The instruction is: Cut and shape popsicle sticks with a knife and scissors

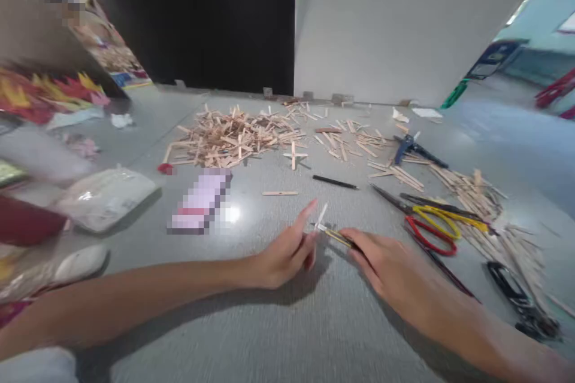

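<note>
Right hand (380,254), right of centre: grip closed on slim yellow tool (338,237) | Left hand (286,252), centre: grip at small pale stick (322,213), hold cannot be told | Black pen (335,182), single stick (280,193): mid-frame, on surface (269,329) | Stick heap (233,140): upper left of centre

A craft workspace, shown by scissors (408,210) and heaped wooden sticks (238,134).
</note>
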Demonstrator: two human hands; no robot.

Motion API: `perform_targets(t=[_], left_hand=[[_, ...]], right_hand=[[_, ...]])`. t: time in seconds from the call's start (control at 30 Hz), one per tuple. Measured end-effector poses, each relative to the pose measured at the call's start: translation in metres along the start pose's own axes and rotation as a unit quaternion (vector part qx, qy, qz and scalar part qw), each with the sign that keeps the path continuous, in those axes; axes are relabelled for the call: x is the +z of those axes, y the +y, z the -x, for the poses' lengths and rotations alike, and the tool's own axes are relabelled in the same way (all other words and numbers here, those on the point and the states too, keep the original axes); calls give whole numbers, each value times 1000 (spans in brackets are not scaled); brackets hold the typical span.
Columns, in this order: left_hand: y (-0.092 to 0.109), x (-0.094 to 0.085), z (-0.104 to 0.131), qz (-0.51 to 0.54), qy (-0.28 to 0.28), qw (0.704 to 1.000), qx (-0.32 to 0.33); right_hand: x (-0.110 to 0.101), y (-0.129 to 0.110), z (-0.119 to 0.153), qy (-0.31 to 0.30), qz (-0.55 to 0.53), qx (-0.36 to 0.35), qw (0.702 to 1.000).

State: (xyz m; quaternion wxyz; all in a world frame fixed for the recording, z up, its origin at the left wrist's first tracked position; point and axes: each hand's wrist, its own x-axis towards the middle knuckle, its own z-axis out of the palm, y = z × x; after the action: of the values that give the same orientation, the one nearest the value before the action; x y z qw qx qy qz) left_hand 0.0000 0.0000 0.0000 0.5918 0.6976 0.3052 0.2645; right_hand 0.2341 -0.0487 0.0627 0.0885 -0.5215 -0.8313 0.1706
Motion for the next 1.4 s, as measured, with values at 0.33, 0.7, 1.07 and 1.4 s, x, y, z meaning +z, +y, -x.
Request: perform_targets(t=[0.33, 0.7, 1.07, 1.4], left_hand=[[2, -1, -2, -120, 114, 985, 40], [6, -2, -3, -95, 68, 991, 69], [3, -1, -4, -80, 74, 992, 64], [3, -5, -3, -103, 75, 990, 64]], right_hand=[[-13, -1, -7, 15, -136, 58, 989], [-12, -21, -6, -17, -219, 94, 971], [-5, -19, -7, -20, -217, 103, 971], [-11, -11, -9, -31, -147, 82, 985]])
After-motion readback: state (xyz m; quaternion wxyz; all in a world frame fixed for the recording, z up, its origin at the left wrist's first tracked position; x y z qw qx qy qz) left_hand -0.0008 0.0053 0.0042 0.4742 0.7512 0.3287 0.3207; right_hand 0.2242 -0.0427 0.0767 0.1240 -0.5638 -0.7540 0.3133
